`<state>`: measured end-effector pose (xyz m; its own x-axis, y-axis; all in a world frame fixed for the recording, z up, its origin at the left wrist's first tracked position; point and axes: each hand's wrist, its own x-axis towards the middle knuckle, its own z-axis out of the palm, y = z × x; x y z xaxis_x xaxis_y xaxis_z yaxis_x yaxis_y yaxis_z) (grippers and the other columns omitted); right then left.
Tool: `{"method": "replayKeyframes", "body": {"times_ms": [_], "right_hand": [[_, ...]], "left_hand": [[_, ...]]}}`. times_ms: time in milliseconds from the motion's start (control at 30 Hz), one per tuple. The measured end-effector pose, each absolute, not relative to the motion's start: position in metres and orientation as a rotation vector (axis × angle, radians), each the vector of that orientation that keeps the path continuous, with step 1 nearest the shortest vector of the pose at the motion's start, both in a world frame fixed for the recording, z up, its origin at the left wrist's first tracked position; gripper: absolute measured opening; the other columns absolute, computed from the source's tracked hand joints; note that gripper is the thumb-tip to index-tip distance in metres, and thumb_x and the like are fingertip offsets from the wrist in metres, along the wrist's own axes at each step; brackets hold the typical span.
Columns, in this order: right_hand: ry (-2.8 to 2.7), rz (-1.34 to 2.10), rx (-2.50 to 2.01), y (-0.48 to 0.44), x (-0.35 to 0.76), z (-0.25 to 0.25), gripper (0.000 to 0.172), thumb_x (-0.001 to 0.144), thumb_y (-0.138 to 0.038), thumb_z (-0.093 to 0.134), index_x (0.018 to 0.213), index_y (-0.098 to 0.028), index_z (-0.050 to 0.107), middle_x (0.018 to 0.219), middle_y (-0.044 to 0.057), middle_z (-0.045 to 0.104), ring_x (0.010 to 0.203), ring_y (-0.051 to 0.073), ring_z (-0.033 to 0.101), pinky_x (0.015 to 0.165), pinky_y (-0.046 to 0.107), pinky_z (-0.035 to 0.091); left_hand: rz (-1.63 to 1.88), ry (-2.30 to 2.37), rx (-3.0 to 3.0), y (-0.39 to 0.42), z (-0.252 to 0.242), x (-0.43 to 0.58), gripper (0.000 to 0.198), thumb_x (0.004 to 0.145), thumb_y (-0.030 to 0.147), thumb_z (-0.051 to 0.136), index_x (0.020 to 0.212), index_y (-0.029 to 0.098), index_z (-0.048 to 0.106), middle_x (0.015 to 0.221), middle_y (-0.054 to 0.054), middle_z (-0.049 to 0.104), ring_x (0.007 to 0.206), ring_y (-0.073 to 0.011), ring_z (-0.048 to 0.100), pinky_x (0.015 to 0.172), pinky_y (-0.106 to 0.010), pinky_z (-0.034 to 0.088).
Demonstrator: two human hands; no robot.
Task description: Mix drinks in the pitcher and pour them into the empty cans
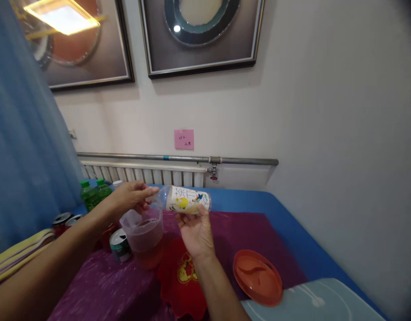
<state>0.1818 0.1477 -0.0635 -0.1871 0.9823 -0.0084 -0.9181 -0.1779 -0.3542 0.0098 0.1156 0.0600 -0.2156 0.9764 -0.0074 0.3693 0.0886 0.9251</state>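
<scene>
A clear plastic bottle [187, 199] with a white label showing a yellow fruit lies sideways in the air above a clear measuring jug [143, 234]. My right hand [196, 232] holds the bottle's body from below, fingers wrapped round it. My left hand [133, 196] pinches the bottle's neck end over the jug's mouth. The jug holds some pale liquid and stands on a purple cloth [105, 285].
Two green bottles [93, 192] and several drink cans [120, 245] stand to the left of the jug. An orange lid [258, 276] and a pale blue lid [312, 303] lie at the right. Behind are a radiator [141, 173], a pipe and a wall.
</scene>
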Motion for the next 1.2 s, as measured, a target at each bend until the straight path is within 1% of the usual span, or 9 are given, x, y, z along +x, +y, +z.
{"method": "replayKeyframes", "body": {"times_ms": [167, 367, 500, 600, 700, 833, 967, 1067, 1200], "right_hand": [[-0.325, 1.677, -0.323, 0.151, 0.179, -0.067, 0.038, 0.067, -0.046, 0.082, 0.095, -0.026, 0.067, 0.09, 0.0, 0.076, 0.086, 0.021, 0.069, 0.072, 0.035, 0.058], [-0.325, 1.617, -0.387, 0.152, 0.183, -0.061, 0.04, 0.066, -0.043, 0.081, 0.098, -0.025, 0.065, 0.089, 0.001, 0.075, 0.084, 0.02, 0.069, 0.068, 0.033, 0.056], [-0.429, 1.512, -0.418, 0.144, 0.185, -0.049, 0.048, 0.063, -0.039, 0.082, 0.105, -0.024, 0.064, 0.091, 0.0, 0.075, 0.081, 0.019, 0.069, 0.064, 0.03, 0.054], [-0.536, 1.422, -0.449, 0.138, 0.183, -0.042, 0.055, 0.062, -0.037, 0.082, 0.112, -0.023, 0.064, 0.093, -0.001, 0.074, 0.079, 0.018, 0.069, 0.062, 0.028, 0.053], [-0.609, 1.359, -0.461, 0.133, 0.18, -0.038, 0.057, 0.063, -0.035, 0.084, 0.115, -0.022, 0.063, 0.098, 0.0, 0.074, 0.082, 0.017, 0.068, 0.063, 0.026, 0.052], [-0.695, 1.276, -0.463, 0.127, 0.177, -0.034, 0.052, 0.063, -0.032, 0.086, 0.11, -0.02, 0.065, 0.1, 0.001, 0.075, 0.088, 0.017, 0.069, 0.075, 0.029, 0.056], [-0.772, 1.26, -0.465, 0.121, 0.176, -0.029, 0.058, 0.064, -0.029, 0.087, 0.116, -0.021, 0.063, 0.103, 0.002, 0.076, 0.093, 0.019, 0.071, 0.085, 0.033, 0.057], [-0.797, 1.274, -0.471, 0.118, 0.176, -0.025, 0.061, 0.064, -0.028, 0.087, 0.119, -0.021, 0.062, 0.106, 0.002, 0.076, 0.095, 0.02, 0.071, 0.087, 0.034, 0.057], [-0.845, 1.288, -0.437, 0.114, 0.177, -0.02, 0.062, 0.065, -0.028, 0.087, 0.121, -0.021, 0.061, 0.11, 0.003, 0.076, 0.1, 0.02, 0.071, 0.093, 0.034, 0.056]], "left_hand": [[1.245, 1.672, 1.189, 0.116, 0.051, -0.007, 0.059, 0.053, 0.068, 0.079, 0.073, 0.018, 0.056, 0.056, -0.002, 0.059, 0.043, -0.0122, 0.049, 0.039, -0.022, 0.038], [1.481, 1.69, 1.003, 0.102, 0.039, -0.028, 0.04, 0.067, 0.048, 0.077, 0.083, 0.017, 0.056, 0.064, -0.001, 0.062, 0.051, -0.0108, 0.054, 0.047, -0.021, 0.046], [1.495, 1.653, 0.885, 0.094, 0.03, -0.039, 0.028, 0.071, 0.035, 0.073, 0.086, 0.016, 0.06, 0.08, -0.008, 0.069, 0.065, -0.0163, 0.065, 0.053, -0.024, 0.053], [1.514, 1.589, 0.858, 0.095, 0.032, -0.04, 0.026, 0.066, 0.025, 0.071, 0.089, 0.018, 0.061, 0.09, -0.008, 0.071, 0.077, -0.0173, 0.068, 0.062, -0.025, 0.056], [1.531, 1.56, 0.943, 0.097, 0.041, -0.033, 0.044, 0.056, 0.022, 0.075, 0.099, 0.022, 0.064, 0.08, -0.001, 0.066, 0.07, -0.0136, 0.062, 0.06, -0.023, 0.053], [1.484, 1.608, 1.119, 0.097, 0.05, -0.009, 0.041, 0.05, 0.026, 0.076, 0.09, 0.019, 0.069, 0.062, 0.004, 0.053, 0.054, -0.0087, 0.045, 0.047, -0.019, 0.036], [1.257, 1.699, 1.396, 0.093, 0.054, 0.02, 0.042, 0.056, 0.046, 0.073, 0.088, 0.019, 0.071, 0.05, 0.007, 0.037, 0.045, -0.0092, 0.033, 0.044, -0.022, 0.023], [1.227, 1.769, 1.538, 0.09, 0.055, 0.03, 0.052, 0.06, 0.05, 0.065, 0.1, 0.019, 0.073, 0.058, 0.003, 0.048, 0.05, -0.013, 0.04, 0.047, -0.026, 0.03], [1.12, 1.862, 1.802, 0.085, 0.055, 0.03, 0.073, 0.057, 0.055, 0.069, 0.122, 0.021, 0.069, 0.092, -0.005, 0.064, 0.075, -0.0204, 0.058, 0.068, -0.032, 0.047]]}}
